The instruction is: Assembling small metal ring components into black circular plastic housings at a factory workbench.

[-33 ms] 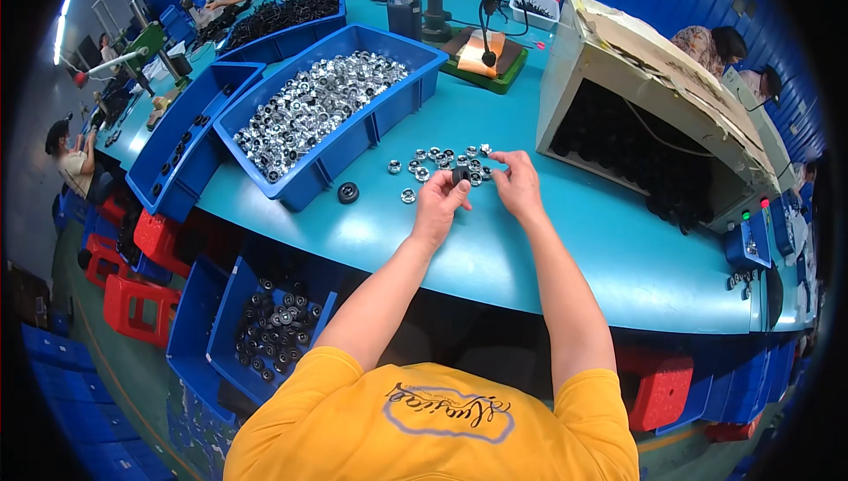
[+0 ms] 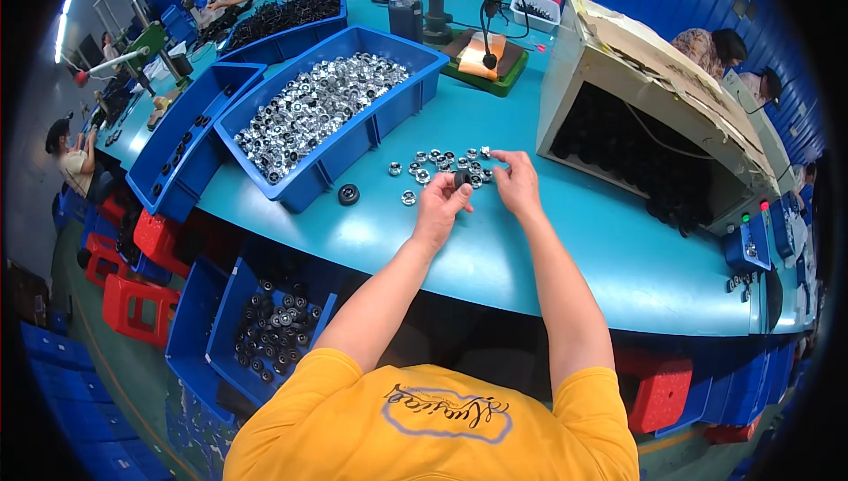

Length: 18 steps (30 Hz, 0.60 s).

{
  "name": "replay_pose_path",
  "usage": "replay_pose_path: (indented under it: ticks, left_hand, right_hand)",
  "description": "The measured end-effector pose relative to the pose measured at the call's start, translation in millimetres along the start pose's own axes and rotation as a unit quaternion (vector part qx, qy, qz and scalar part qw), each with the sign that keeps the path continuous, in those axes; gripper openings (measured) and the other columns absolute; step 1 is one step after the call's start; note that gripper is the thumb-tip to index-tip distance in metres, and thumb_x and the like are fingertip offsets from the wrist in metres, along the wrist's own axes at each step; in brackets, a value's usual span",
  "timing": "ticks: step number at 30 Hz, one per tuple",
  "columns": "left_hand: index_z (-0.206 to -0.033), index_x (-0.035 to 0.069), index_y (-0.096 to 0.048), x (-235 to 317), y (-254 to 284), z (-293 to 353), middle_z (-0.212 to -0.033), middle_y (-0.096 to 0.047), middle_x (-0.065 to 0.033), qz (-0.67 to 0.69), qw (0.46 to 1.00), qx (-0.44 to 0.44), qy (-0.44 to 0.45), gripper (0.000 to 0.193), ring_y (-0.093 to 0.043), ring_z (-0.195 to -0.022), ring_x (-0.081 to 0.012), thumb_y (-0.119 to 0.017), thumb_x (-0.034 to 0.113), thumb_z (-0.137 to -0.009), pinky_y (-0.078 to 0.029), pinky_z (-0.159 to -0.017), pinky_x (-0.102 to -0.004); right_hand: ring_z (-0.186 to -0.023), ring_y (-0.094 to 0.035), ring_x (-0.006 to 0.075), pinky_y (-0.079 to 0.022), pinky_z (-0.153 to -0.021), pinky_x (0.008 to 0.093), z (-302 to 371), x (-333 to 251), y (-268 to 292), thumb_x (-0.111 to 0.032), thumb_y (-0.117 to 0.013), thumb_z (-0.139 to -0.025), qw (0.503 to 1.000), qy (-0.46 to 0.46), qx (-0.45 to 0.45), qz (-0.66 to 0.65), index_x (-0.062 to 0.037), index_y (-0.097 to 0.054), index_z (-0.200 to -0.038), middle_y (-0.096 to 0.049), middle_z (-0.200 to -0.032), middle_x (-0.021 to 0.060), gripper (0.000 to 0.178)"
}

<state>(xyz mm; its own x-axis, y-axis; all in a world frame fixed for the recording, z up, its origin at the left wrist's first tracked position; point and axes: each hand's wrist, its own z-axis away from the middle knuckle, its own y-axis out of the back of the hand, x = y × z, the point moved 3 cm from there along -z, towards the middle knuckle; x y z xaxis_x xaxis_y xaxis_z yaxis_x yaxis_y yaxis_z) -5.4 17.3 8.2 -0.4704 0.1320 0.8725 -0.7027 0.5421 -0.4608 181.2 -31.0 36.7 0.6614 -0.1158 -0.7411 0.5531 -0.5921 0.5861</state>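
Note:
My left hand [image 2: 438,207] is closed around a small black rubber tyre [image 2: 462,179], held just over the table between thumb and fingers. To its right, my right hand [image 2: 516,182] pinches a shiny silver wheel hub [image 2: 485,152] at its fingertips. Several loose silver hubs [image 2: 422,176] lie scattered on the turquoise table [image 2: 477,260] in front of and beside my left hand. Farther left, a black wheel [image 2: 349,194] with a dark centre lies by itself. The two hands are apart, and the tyre and the pinched hub do not touch.
A blue bin [image 2: 411,97] heaped with silver hubs stands at left, beside a narrow blue bin [image 2: 146,176] with a few black wheels. At right, an open-fronted box [image 2: 558,101] spills black tyres. A green-based press [image 2: 503,79] stands behind. Finished-looking wheels [image 2: 283,318] fill a lower bin.

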Motion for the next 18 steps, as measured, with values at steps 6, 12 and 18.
replay_pose_path:
  ticks: [6, 12, 18]
  left_hand:
    - [-0.107, 0.004, -0.065, -2.9, -2.8, -6.1, -0.106, -0.065, -0.0038, 0.029, 0.999, -0.034, 0.014, 0.02, -0.065, -0.083, -0.0143, -0.078, 0.015, -0.096, -0.058, -0.08, -0.0325]
    - [-0.111, 0.005, -0.065, -7.1, 2.3, -9.9, -0.112, -0.071, -0.0081, 0.102, 0.992, -0.05, 0.055, 0.02, -0.066, -0.09, -0.0149, -0.074, 0.018, -0.099, -0.058, -0.082, -0.0354]
    - [-0.111, 0.005, -0.065, -1.7, -7.8, -8.9, -0.106, -0.07, -0.0066, 0.168, 0.978, -0.067, 0.106, 0.026, -0.066, -0.089, -0.0157, -0.063, 0.03, -0.107, -0.059, -0.082, -0.037]
  right_hand:
    - [-0.092, -0.07, 0.0269, -0.057, -0.086, 0.038, -47.8, 25.7, -27.3, -0.018, -0.074, -0.09, 0.996, 0.003, 0.021, 0.084, -0.0128, -0.078, -0.12, -0.072, -0.112, 0.0131, 0.031]
    - [-0.095, -0.073, 0.0254, -0.058, -0.086, 0.0368, -42.2, 33.9, -22.3, -0.019, -0.076, -0.09, 0.995, -0.061, -0.037, -0.067, -0.0054, -0.075, -0.12, -0.077, -0.105, 0.0134, 0.032]
    - [-0.092, -0.071, 0.0139, -0.058, -0.082, 0.0296, 27.2, -16.8, 9.3, -0.006, -0.08, -0.089, 0.927, -0.095, -0.071, -0.356, 0.0017, -0.072, -0.113, -0.076, -0.1, 0.0084, 0.026]
